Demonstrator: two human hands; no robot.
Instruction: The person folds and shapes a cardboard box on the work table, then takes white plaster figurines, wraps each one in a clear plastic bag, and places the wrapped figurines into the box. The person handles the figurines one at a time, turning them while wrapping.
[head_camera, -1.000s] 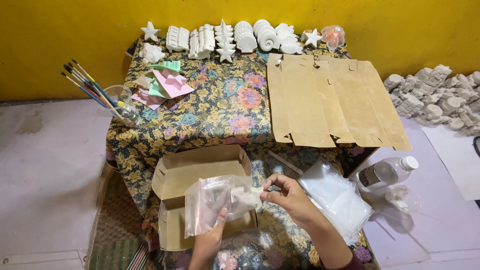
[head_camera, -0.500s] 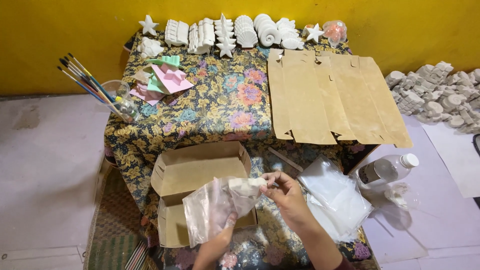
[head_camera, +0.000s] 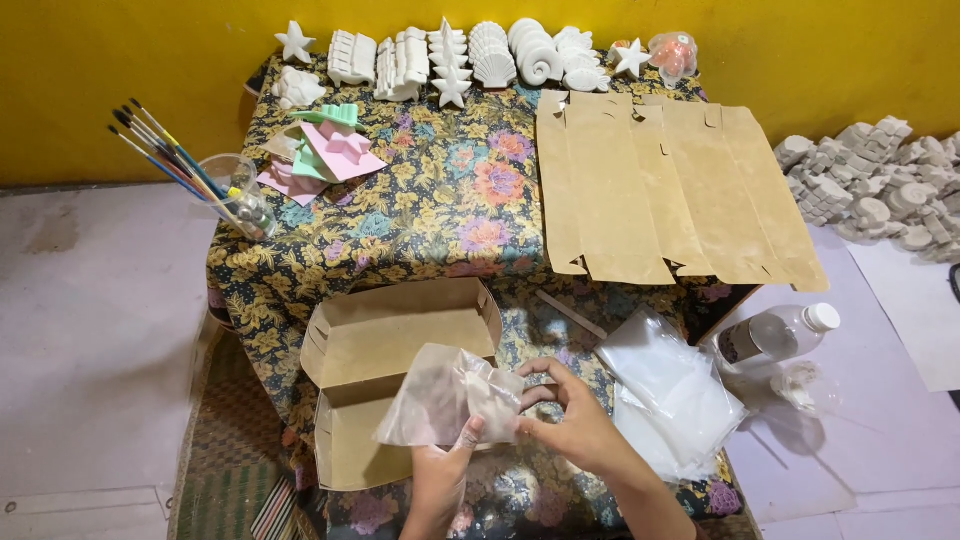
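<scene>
- Both hands worked low at the near edge of the desk (head_camera: 430, 215), which was draped in a flowered cloth.
- The left hand (head_camera: 440, 480) came up from below, its fingers (head_camera: 468, 436) pinched on the bottom edge of a clear plastic bag (head_camera: 445, 400).
- The right hand (head_camera: 575, 425) gripped the same bag from its right side, fingers curled over the edge and closed on the plastic; a pale white piece (head_camera: 492, 400) showed inside, right by those fingertips.
- Just behind and to the left of the fingers sat an open brown cardboard box (head_camera: 400, 340), and the bag hung partly over it.
- Just right of the right hand lay a stack of clear bags (head_camera: 670, 390), with a clear bottle (head_camera: 775, 335) with a white cap beyond that.
- Farther off from the fingers, flat cardboard blanks (head_camera: 670, 190) covered the right half of the desk.
- Well beyond, along the yellow wall, stood a row of white plaster figures (head_camera: 470, 55) — stars, shells and blocks.
- Far left of the fingers, a clear cup of paintbrushes (head_camera: 225, 185) stood beside pink and green paper shapes (head_camera: 325, 150).
</scene>
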